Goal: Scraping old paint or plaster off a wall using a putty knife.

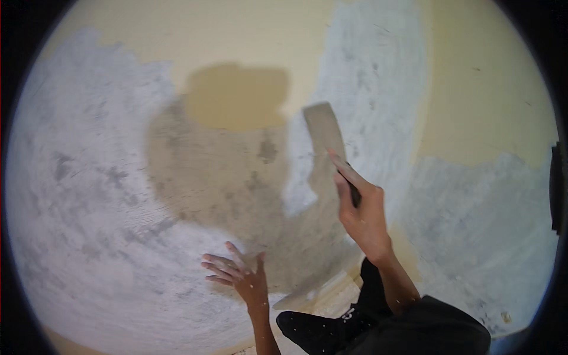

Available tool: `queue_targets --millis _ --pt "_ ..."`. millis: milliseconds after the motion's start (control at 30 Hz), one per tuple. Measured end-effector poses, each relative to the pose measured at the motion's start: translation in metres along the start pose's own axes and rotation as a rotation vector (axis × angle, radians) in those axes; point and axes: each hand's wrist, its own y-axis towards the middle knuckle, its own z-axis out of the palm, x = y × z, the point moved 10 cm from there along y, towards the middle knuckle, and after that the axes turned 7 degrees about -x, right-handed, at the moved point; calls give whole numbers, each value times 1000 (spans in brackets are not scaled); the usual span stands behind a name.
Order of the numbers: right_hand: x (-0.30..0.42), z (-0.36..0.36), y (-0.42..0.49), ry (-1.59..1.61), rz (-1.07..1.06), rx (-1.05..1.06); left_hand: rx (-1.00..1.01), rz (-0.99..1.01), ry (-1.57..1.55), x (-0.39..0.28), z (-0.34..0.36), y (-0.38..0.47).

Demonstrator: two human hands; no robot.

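My right hand [366, 222] grips the dark handle of a broad-bladed scraper [323, 126], with a finger stretched along the blade. The blade points up over a bare whitish strip [377, 71] of the wall; whether its edge touches the surface I cannot tell. Lower and to the left, my left hand [244, 277] has its fingers spread and holds nothing. It is at the whitish wall surface [88, 199], but contact is not certain. Pale specks dot both hands. Yellow paint [248, 26] covers the upper wall, with ragged edges against the whitish area.
A black shoe [306, 328] and dark clothing [430, 328], speckled white, are at the bottom. Another yellow patch [479, 88] lies at upper right, above a greyish bare patch [479, 230]. A dark object [555, 188] sits at the right rim. My shadow falls across the middle.
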Motion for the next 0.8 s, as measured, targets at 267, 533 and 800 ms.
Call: queue_targets --millis 267,533,800 --pt "12 -3 8 -44 -90 -41 -1 113 21 1 4 -14" --pt "8 -4 -3 -51 -76 -4 13 90 -12 0 3 -9" --pt "5 -3 5 -35 26 66 87 9 -40 -2 7 -7"
